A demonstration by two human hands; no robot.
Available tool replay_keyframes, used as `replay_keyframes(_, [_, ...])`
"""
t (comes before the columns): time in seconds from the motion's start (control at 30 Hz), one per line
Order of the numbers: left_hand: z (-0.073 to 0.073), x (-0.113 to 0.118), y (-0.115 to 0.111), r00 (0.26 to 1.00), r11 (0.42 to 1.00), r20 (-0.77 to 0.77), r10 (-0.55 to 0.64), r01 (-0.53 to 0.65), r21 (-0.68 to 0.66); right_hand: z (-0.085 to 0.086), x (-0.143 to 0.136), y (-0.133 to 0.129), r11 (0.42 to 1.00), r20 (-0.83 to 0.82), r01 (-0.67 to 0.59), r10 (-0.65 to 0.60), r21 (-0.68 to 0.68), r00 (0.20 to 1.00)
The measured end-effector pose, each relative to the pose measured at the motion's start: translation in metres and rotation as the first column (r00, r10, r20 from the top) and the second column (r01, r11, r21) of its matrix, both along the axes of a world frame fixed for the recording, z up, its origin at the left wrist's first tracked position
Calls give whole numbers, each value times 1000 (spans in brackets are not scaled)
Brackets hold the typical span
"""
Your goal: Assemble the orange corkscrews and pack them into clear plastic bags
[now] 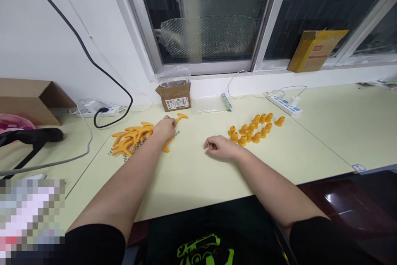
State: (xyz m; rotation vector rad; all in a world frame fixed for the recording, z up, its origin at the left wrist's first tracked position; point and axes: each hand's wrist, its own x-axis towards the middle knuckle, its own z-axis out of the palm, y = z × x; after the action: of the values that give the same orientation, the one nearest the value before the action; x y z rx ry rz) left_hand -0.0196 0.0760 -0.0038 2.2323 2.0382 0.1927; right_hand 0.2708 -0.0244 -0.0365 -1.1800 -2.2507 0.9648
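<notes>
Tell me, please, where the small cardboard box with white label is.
In the head view, the small cardboard box stands left of center on the table, below the window, left of the flat clear plastic bag.

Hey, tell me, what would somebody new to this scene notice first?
Probably the bright yellow-orange pieces on the pale table: a jumbled heap of branching pieces on the left, with the left hand at its right edge. Next, the cluster of small cup-like pieces, beyond and to the right of the loosely curled right hand. Then perhaps the yellow-edged cardboard box leaning against the window at upper right.
</notes>
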Motion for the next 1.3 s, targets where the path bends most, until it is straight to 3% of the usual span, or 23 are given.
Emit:
replay_keyframes(0.1, [1, 7, -3, 998, 998, 56, 17, -21, 60, -6, -1, 4, 999, -48, 39, -40, -9, 998])
replay_keyframes(0.2, [5, 21, -18, 960, 982, 279, 3, -56, 182, -11, -6, 8, 987, -148, 160, -161, -24, 976])
replay_keyframes(0.27, [6, 36, -35, 892, 967, 442, -97, -21, 254, -11, -9, 12, 967, -263, 227, -251, -119, 932])
replay_keyframes(0.37, [6, 64, -69, 728, 917, 576, -372, 193, 348, -7, -13, 14, 912, -477, 182, -352, -366, 805])
replay_keyframes(0.43, [3, 81, -89, 635, 842, 555, -537, 360, 403, -5, -15, 14, 874, -595, 84, -393, -479, 701])
replay_keyframes(0.5, [0, 92, -103, 543, 757, 529, -653, 499, 422, -4, -15, 13, 852, -645, 10, -403, -523, 649])
replay_keyframes(0.6, [-4, 94, -110, 464, 648, 459, -758, 615, 449, -5, -14, 11, 837, -617, -15, -392, -548, 682])
replay_keyframes(0.67, [-6, 88, -108, 493, 622, 380, -783, 601, 502, -5, -13, 10, 824, -579, 18, -413, -567, 703])
replay_keyframes(0.73, [-6, 78, -103, 581, 636, 297, -758, 555, 536, -1, -9, 9, 790, -531, 33, -442, -613, 723])
replay_keyframes(0.8, [-7, 67, -98, 645, 660, 240, -725, 550, 512, 7, -3, 10, 733, -507, -27, -442, -680, 740])
replay_keyframes(0.9, [-7, 57, -93, 630, 689, 295, -718, 582, 432, 18, 9, 12, 609, -569, -223, -463, -761, 680])
replay_keyframes(1.0, [-8, 56, -93, 595, 777, 501, -629, 482, 404, 25, 15, 12, 509, -612, -369, -476, -778, 632])
replay_keyframes(1.07, [-9, 57, -93, 536, 847, 660, -526, 396, 354, 27, 15, 9, 522, -631, -396, -416, -755, 655])
replay_keyframes(1.17, [-10, 57, -93, 433, 908, 829, -353, 371, 194, 26, 12, 2, 621, -630, -349, -313, -702, 711])
replay_keyframes(1.3, [-12, 57, -89, 421, 937, 883, -206, 345, 54, 21, 6, -3, 761, -561, -255, -167, -596, 811])
